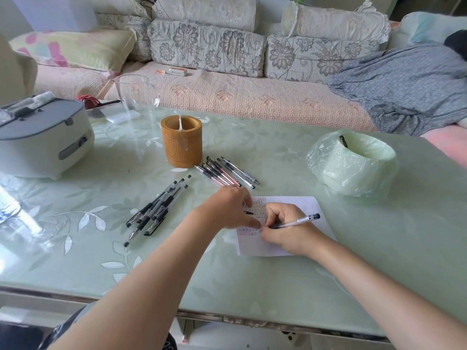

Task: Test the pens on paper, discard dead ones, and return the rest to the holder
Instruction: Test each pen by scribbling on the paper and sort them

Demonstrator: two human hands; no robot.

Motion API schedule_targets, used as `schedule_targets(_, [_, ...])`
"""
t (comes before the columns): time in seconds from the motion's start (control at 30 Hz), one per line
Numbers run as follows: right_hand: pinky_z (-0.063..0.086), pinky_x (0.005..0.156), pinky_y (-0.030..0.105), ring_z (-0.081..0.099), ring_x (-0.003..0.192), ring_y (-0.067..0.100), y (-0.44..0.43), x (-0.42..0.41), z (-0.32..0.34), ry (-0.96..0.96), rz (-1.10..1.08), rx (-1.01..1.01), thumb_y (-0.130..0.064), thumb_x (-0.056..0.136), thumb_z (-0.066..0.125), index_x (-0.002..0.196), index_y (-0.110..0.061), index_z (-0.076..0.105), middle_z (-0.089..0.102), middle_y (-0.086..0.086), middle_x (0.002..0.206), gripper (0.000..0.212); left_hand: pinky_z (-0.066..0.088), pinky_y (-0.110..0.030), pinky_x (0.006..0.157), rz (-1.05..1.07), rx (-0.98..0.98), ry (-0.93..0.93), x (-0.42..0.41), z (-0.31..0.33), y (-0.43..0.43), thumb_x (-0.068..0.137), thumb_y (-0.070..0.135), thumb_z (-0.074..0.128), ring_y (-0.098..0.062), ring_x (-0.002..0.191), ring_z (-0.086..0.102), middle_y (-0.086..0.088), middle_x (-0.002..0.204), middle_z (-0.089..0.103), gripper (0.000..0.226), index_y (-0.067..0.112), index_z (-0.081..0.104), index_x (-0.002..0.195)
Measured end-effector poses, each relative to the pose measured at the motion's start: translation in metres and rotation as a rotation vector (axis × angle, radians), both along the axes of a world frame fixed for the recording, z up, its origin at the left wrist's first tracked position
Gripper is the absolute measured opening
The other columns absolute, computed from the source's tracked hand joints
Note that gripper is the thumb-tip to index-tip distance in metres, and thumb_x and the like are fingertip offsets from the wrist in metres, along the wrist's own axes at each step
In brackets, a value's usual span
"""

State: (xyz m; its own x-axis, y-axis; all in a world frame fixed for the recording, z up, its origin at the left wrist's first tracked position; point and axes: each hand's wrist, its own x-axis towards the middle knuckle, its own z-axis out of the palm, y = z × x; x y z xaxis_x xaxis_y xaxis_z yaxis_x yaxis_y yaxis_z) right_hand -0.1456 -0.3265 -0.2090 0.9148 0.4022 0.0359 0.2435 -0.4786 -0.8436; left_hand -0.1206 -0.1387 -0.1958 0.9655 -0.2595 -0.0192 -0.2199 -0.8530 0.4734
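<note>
My right hand (283,227) grips a clear pen with a black end (300,220), its tip down on the white paper (308,205), which carries rows of small red and black marks. My left hand (232,207) presses on the paper's left part, and a black pen cap shows under its fingers. Several black pens (154,210) lie in a heap to the left. Several more pens (227,171) lie in a row beside the brown bamboo holder (182,141). A bin lined with a pale green bag (353,165) stands at the right, with one dark pen end sticking out.
A white and grey appliance (43,137) stands at the far left. A clear glass jug (137,97) is behind the holder. The green glass-topped table (126,248) ends close to me. A sofa with cushions (227,59) runs behind the table.
</note>
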Motion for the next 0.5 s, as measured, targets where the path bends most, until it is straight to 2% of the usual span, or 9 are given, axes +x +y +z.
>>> schedule_targets(0.2, [0.026,0.052,0.028,0.036,0.056,0.012,-0.0013,-0.0020,0.0010,-0.039,0.003,0.033,-0.021,0.065,0.064,0.063,-0.006,0.044,0.042,-0.005,0.056,0.025,0.044,-0.028,0.076,-0.008,0.012,0.005,-0.0002,0.0003,0.0006,0.062,0.059,0.081,-0.014,0.093,0.045,0.002,0.100,0.053,0.060,0.024,0.060,0.106])
schedule_targets(0.33, [0.027,0.054,0.028,0.037,0.056,0.011,-0.0021,-0.0024,0.0003,-0.035,0.007,0.020,-0.013,0.066,0.064,0.063,-0.007,0.045,0.043,-0.005,0.057,0.020,0.044,-0.028,0.076,0.000,0.016,0.006,0.0011,0.0012,-0.0004,0.062,0.057,0.082,-0.014,0.094,0.045,0.000,0.101,0.054,0.059,0.023,0.061,0.106])
schedule_targets(0.5, [0.029,0.056,0.028,0.038,0.057,0.010,-0.0030,-0.0024,0.0004,0.004,0.022,0.002,-0.014,0.065,0.062,0.064,-0.007,0.048,0.045,-0.007,0.057,0.016,0.042,-0.027,0.074,-0.003,0.013,0.013,-0.0003,0.0012,-0.0002,0.063,0.058,0.081,-0.014,0.093,0.045,0.002,0.101,0.053,0.059,0.024,0.060,0.107])
